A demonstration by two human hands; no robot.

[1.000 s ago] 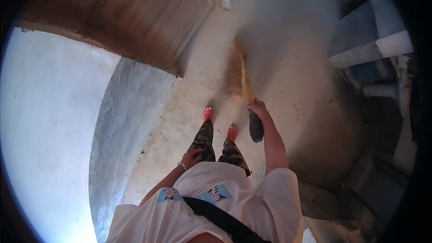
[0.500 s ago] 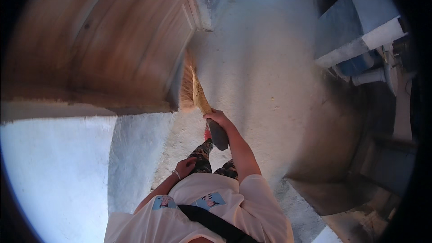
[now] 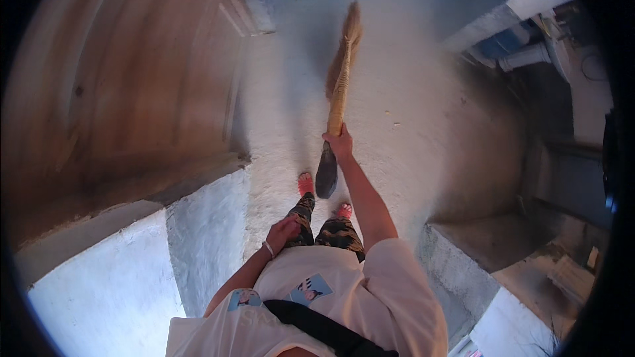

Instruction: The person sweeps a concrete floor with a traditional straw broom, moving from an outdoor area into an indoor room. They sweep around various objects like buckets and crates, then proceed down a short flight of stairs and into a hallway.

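Broom [image 3: 338, 96], 1 in view, points ahead from the R hand [image 3: 339, 144] over the floor [image 3: 397, 165], bristles [image 3: 345, 56] farthest off, dark handle end [image 3: 327, 177] back twd the feet; long axis approx fore-aft, far tip a bit R, floor contact unclear. R fingers wrap the handle, so R is nearer. L hand [image 3: 283, 231], w/ 1 pale bracelet [image 3: 268, 248], is by the L thigh [image 3: 302, 215], fingers curled; can't tell if anything's held. Also: 2 red sandals [image 3: 305, 185], 1 wooden panel [image 3: 132, 79] far L.
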